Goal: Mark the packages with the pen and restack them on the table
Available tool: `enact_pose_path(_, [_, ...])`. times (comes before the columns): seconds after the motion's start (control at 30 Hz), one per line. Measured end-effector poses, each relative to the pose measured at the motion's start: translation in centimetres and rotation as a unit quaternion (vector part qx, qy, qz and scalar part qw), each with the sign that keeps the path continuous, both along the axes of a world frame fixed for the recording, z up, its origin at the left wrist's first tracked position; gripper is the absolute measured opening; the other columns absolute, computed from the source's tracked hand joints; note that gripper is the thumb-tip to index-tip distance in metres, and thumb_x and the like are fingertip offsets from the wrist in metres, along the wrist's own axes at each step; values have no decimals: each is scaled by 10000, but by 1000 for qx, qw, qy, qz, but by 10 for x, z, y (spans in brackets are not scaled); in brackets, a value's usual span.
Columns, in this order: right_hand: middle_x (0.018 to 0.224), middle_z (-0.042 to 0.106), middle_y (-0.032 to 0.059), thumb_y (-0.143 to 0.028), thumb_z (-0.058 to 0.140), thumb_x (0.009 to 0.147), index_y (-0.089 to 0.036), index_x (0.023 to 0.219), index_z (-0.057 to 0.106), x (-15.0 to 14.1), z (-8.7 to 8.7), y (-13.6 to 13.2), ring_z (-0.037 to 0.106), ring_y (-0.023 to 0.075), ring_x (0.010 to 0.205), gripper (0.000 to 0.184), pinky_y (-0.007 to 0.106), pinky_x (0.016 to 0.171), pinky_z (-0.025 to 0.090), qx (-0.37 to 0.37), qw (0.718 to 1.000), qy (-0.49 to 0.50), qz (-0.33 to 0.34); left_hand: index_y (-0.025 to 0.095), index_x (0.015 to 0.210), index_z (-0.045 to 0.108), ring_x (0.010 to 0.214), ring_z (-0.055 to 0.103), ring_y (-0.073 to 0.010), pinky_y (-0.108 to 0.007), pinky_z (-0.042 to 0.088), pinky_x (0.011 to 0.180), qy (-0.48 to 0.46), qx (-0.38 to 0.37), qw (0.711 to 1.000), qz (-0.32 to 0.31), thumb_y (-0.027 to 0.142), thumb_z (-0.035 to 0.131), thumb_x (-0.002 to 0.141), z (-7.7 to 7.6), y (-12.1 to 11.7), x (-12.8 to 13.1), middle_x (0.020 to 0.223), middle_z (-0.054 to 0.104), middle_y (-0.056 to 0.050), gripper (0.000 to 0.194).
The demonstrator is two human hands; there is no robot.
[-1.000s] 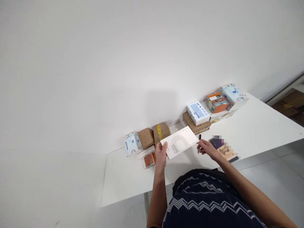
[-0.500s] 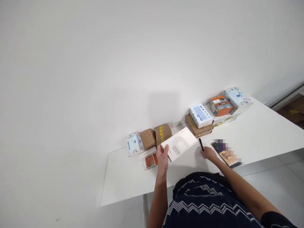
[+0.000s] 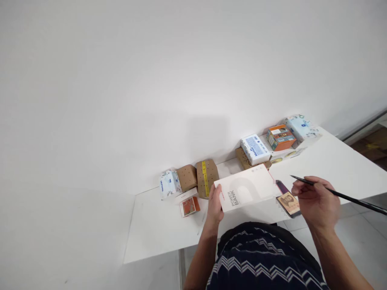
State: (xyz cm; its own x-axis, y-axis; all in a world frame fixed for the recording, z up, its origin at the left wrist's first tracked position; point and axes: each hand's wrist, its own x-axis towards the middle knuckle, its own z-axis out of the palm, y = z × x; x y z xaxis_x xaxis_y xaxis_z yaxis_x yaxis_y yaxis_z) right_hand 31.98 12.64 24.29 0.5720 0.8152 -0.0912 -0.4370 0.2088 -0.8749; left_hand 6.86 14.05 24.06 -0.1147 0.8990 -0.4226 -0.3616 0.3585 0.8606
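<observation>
My left hand (image 3: 215, 205) is closed on the near left corner of a white power bank box (image 3: 250, 187), holding it tilted above the table. Grey lettering on its face reads "POWER BANK". Pinched in my right hand (image 3: 319, 203) is a long, thin, black pen-like stick (image 3: 353, 197). Its pointed end faces left, towards the box, but is apart from it; whether it is a pen or a brush I cannot tell. Between the box and my right hand, a phone (image 3: 288, 202) with a picture on it lies on the table, partly covered by the box.
Along the wall on the white table (image 3: 157, 237) stand brown cardboard boxes (image 3: 207, 177), a blue-white tissue pack (image 3: 169, 184) and a small orange box (image 3: 190, 206). Further right are another tissue pack (image 3: 255, 149), an orange box (image 3: 281, 137) and a larger floral pack (image 3: 303, 127).
My right hand has lifted the black stick off the table area and moved right, turning it nearly level. My left hand has brought the power bank box rightwards and nearer, partly over the phone.
</observation>
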Motion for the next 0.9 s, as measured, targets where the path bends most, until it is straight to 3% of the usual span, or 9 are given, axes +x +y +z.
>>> enact_pose_path(0.1, [757, 717, 33, -258, 589, 807, -207, 911, 664, -19, 42, -17, 632, 161, 594, 138, 320, 587, 509, 43, 994, -86, 60, 204, 993, 561, 846, 656, -217, -315, 517, 720, -35, 1, 999, -29, 458, 697, 743, 9, -9, 20, 907, 681, -53, 381])
enact_pose_path(0.17, [844, 720, 35, -261, 588, 851, -218, 977, 652, -36, 49, -27, 652, 155, 691, 148, 309, 672, 525, 16, 977, -161, 140, 197, 1057, 539, 801, 646, -182, -291, 509, 714, -49, 4, 997, -58, 379, 759, 697, 13, -16, 30, 915, 675, -39, 460])
enact_pose_path(0.3, [874, 695, 26, -278, 589, 873, -235, 1007, 605, -61, 32, -29, 653, 152, 770, 142, 269, 691, 516, -19, 930, -287, 228, 196, 1188, 471, 728, 609, -132, -248, 484, 661, -58, 12, 994, -95, 280, 798, 650, 16, -25, 39, 919, 668, -28, 635])
enact_pose_path(0.4, [851, 660, 22, -283, 554, 890, -226, 943, 594, -68, 19, -23, 621, 142, 732, 88, 256, 657, 493, -2, 901, -370, 228, 189, 1179, 480, 707, 587, -115, -226, 465, 639, -25, 24, 996, -86, 248, 757, 684, 17, -27, 40, 889, 662, -17, 570])
enact_pose_path(0.5, [811, 633, 13, -262, 524, 903, -218, 882, 583, -71, 17, -19, 593, 132, 704, 77, 245, 646, 474, 23, 874, -424, 236, 188, 1158, 499, 729, 585, -114, -225, 468, 669, 5, 30, 997, -65, 199, 706, 710, 19, -26, 40, 879, 659, -11, 493])
enact_pose_path(0.9, [802, 631, 14, -213, 476, 911, -216, 886, 548, -77, 19, -14, 606, 142, 713, 76, 244, 663, 469, 38, 833, -498, 236, 199, 1189, 482, 866, 615, -155, -278, 484, 799, 36, 49, 996, -68, 171, 640, 745, 20, -27, 38, 999, 671, -45, 472])
